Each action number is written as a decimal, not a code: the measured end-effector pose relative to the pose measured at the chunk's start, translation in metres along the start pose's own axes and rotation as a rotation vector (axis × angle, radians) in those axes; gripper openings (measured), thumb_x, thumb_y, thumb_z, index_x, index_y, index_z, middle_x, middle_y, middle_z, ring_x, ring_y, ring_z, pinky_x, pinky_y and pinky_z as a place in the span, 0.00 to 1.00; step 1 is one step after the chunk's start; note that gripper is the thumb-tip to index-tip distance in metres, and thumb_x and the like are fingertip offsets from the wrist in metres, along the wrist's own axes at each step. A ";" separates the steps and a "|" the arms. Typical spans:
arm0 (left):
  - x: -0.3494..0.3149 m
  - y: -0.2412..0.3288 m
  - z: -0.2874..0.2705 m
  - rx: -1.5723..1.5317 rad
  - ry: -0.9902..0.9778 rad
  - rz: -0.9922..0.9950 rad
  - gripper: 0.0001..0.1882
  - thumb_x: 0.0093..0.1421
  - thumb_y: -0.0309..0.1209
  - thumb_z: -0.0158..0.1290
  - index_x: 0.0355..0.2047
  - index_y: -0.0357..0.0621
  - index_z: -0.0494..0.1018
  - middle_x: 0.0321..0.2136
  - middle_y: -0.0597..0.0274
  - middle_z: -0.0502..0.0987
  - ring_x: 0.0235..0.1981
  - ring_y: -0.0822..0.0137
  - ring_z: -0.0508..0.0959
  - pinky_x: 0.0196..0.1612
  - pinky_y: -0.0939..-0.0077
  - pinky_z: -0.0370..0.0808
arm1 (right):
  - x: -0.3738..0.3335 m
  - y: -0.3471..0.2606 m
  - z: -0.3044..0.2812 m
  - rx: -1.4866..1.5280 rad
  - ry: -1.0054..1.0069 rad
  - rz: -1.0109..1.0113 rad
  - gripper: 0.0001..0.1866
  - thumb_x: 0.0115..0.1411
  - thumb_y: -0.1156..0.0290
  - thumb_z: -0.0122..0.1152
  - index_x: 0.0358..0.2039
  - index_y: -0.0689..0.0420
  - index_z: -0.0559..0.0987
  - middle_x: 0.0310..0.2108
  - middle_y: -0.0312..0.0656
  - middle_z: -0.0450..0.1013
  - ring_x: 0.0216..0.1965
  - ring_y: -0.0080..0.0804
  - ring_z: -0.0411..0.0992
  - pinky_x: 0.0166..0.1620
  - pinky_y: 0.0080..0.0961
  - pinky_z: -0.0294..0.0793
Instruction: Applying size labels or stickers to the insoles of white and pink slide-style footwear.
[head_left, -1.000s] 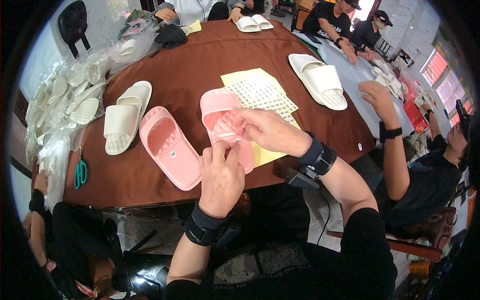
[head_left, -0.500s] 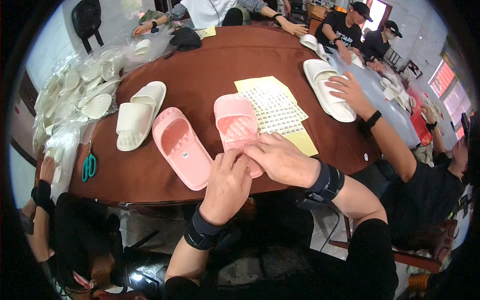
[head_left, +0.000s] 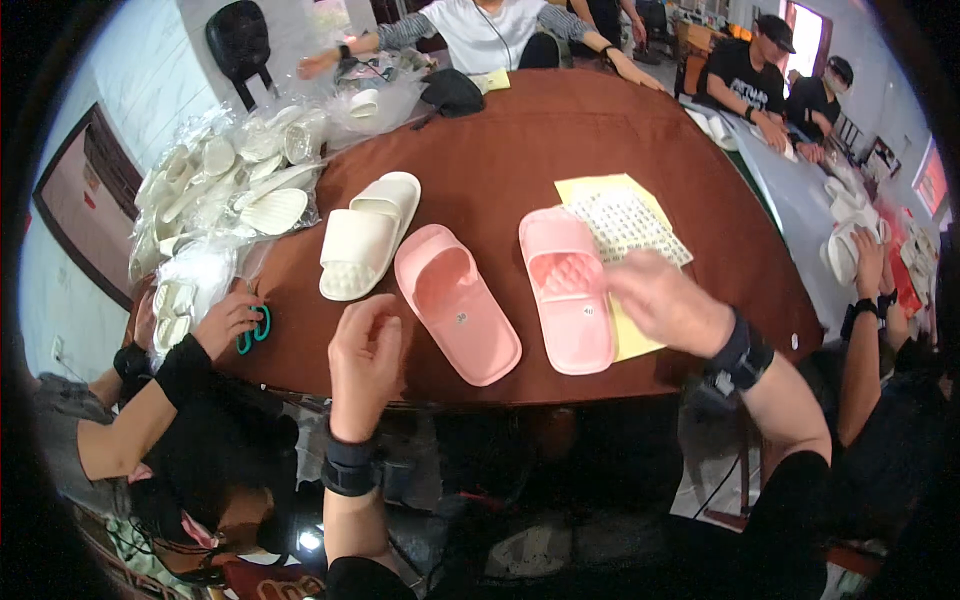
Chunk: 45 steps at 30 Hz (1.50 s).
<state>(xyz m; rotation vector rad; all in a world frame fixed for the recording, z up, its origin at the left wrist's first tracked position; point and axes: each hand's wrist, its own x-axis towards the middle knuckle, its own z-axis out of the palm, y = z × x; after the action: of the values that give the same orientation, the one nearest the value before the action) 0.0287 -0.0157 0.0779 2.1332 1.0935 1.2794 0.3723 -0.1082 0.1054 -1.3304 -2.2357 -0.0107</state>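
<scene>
Two pink slippers lie side by side in front of me, toes pointing away. The left pink slipper (head_left: 478, 335) is tilted and has a small white label on its insole. The right pink slipper (head_left: 577, 342) bears a similar label. My left hand (head_left: 365, 360) hovers left of the left pink slipper, fingers loosely bent and holding nothing. Blurred by motion, my right hand (head_left: 672, 303) is beside the right pink slipper, its fingertips near the strap; its grip is unclear. Partly under that slipper are sheets of small printed stickers (head_left: 632, 222) on yellow backing.
White slippers (head_left: 350, 255) stand left of the pink ones. Bagged white slippers (head_left: 235, 165) are heaped at the far left. A co-worker's hand (head_left: 228, 322) touches teal-handled scissors (head_left: 262, 322). More people sit around the brown-covered table (head_left: 500, 130); one at right handles white slippers (head_left: 842, 258).
Both my hands have come off the right pink slipper and moved apart, uncovering its label. The white slippers at right have left the brown table. A co-worker's hand has reached the scissors.
</scene>
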 end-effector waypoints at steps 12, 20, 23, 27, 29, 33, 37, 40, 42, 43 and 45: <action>0.039 -0.034 0.011 0.118 -0.293 -0.097 0.33 0.56 0.30 0.61 0.59 0.30 0.62 0.44 0.50 0.73 0.30 0.69 0.75 0.35 0.76 0.75 | 0.059 0.062 0.009 0.070 -0.165 0.075 0.30 0.53 0.67 0.65 0.56 0.62 0.68 0.47 0.52 0.72 0.50 0.50 0.70 0.56 0.38 0.68; 0.079 -0.033 0.002 0.010 -0.544 -0.215 0.40 0.53 0.29 0.63 0.63 0.35 0.58 0.46 0.55 0.72 0.28 0.73 0.72 0.33 0.79 0.73 | 0.072 0.071 0.010 0.354 -0.258 0.170 0.34 0.52 0.67 0.65 0.59 0.62 0.66 0.48 0.55 0.73 0.46 0.43 0.74 0.49 0.32 0.74; 0.088 -0.040 0.004 -0.029 -0.609 -0.261 0.42 0.50 0.29 0.64 0.64 0.37 0.58 0.45 0.57 0.72 0.29 0.74 0.71 0.34 0.80 0.72 | 0.073 0.063 -0.004 0.329 -0.199 0.172 0.36 0.50 0.63 0.67 0.58 0.62 0.67 0.44 0.57 0.73 0.43 0.44 0.74 0.47 0.32 0.74; 0.088 -0.050 0.007 -0.014 -0.625 -0.224 0.47 0.47 0.27 0.66 0.66 0.37 0.55 0.49 0.56 0.70 0.33 0.74 0.74 0.36 0.80 0.74 | 0.069 0.052 -0.031 0.312 -0.100 0.322 0.40 0.48 0.69 0.70 0.62 0.59 0.65 0.53 0.51 0.65 0.42 0.30 0.72 0.44 0.26 0.74; 0.081 -0.052 0.016 -0.021 -0.437 -0.153 0.47 0.48 0.25 0.64 0.66 0.36 0.52 0.48 0.54 0.70 0.35 0.72 0.75 0.38 0.79 0.75 | 0.067 0.049 -0.036 0.362 0.063 0.426 0.43 0.45 0.60 0.72 0.59 0.64 0.66 0.46 0.54 0.68 0.50 0.43 0.69 0.53 0.32 0.70; 0.072 -0.050 0.033 -0.032 -0.259 0.001 0.46 0.52 0.22 0.60 0.67 0.34 0.49 0.50 0.51 0.68 0.42 0.69 0.76 0.42 0.77 0.76 | 0.067 0.049 -0.022 0.903 0.244 0.447 0.32 0.53 0.69 0.67 0.57 0.65 0.67 0.41 0.44 0.73 0.36 0.27 0.74 0.40 0.21 0.76; 0.068 -0.038 0.042 -0.372 -0.247 -0.161 0.39 0.57 0.17 0.54 0.66 0.31 0.48 0.51 0.52 0.67 0.41 0.70 0.76 0.42 0.79 0.76 | 0.066 0.055 -0.004 0.868 0.172 0.642 0.28 0.59 0.70 0.62 0.58 0.65 0.66 0.40 0.37 0.72 0.36 0.19 0.72 0.34 0.17 0.75; 0.062 -0.025 0.034 -0.425 -0.201 -0.549 0.35 0.59 0.21 0.56 0.64 0.29 0.55 0.48 0.51 0.73 0.36 0.73 0.77 0.36 0.83 0.76 | 0.061 0.051 0.012 0.979 0.132 0.770 0.13 0.61 0.72 0.56 0.43 0.68 0.74 0.32 0.39 0.73 0.27 0.20 0.73 0.30 0.17 0.76; 0.056 -0.016 0.027 -0.473 -0.170 -0.460 0.32 0.60 0.21 0.54 0.63 0.28 0.56 0.42 0.53 0.74 0.33 0.74 0.78 0.36 0.83 0.76 | 0.059 0.049 0.015 1.041 0.096 0.738 0.12 0.61 0.72 0.56 0.41 0.68 0.74 0.31 0.38 0.73 0.26 0.20 0.73 0.29 0.18 0.76; 0.052 -0.012 0.026 -0.492 -0.132 -0.439 0.30 0.61 0.20 0.52 0.62 0.27 0.57 0.37 0.56 0.76 0.30 0.75 0.78 0.36 0.83 0.75 | 0.060 0.047 0.016 1.077 0.046 0.764 0.12 0.61 0.72 0.55 0.40 0.67 0.74 0.30 0.38 0.73 0.25 0.21 0.73 0.29 0.18 0.76; 0.043 -0.003 0.026 -0.480 -0.129 -0.398 0.27 0.62 0.20 0.50 0.61 0.27 0.59 0.37 0.54 0.76 0.33 0.73 0.78 0.39 0.79 0.76 | 0.063 0.040 0.018 1.158 -0.025 0.724 0.11 0.61 0.73 0.55 0.38 0.70 0.75 0.35 0.41 0.72 0.24 0.22 0.73 0.28 0.18 0.77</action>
<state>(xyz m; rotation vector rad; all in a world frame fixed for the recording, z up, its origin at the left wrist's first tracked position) 0.0611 0.0219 0.0864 1.5295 0.9730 1.0658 0.3733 -0.0320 0.1076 -1.2705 -1.1870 1.3157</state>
